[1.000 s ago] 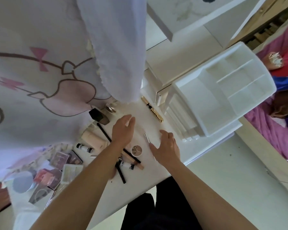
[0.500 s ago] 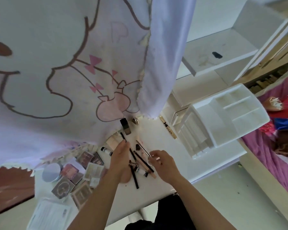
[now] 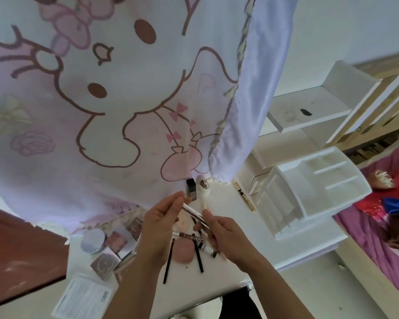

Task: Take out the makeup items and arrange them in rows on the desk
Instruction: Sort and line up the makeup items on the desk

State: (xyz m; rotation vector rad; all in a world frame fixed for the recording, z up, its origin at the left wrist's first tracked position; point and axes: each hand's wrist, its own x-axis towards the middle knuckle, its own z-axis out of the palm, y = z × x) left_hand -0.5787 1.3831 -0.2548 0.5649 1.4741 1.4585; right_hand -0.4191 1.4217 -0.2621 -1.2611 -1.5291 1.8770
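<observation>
Both hands hold one thin silver makeup stick (image 3: 194, 212) above the white desk (image 3: 228, 270). My left hand (image 3: 164, 224) pinches its far end; my right hand (image 3: 221, 236) grips its near end. Under them lie a pink sponge (image 3: 182, 252), black pencils (image 3: 198, 256) and a small white tube (image 3: 207, 249). Further back are a black bottle (image 3: 191, 188), a white roller tool (image 3: 203, 191) and a gold tube (image 3: 244, 196). Several compacts and palettes (image 3: 106, 263) and a round jar (image 3: 93, 240) sit at the left.
A white compartment organizer (image 3: 309, 192) stands at the desk's right. A cartoon-print curtain (image 3: 101, 100) hangs over the desk's far side. A paper sheet (image 3: 83, 298) lies near the left front edge. A bed with pink bedding (image 3: 378, 226) is further right.
The view tilted up and left. Both hands rose from the desk and now hold the thin silver stick between them; earlier the left hand lay flat by the pencils.
</observation>
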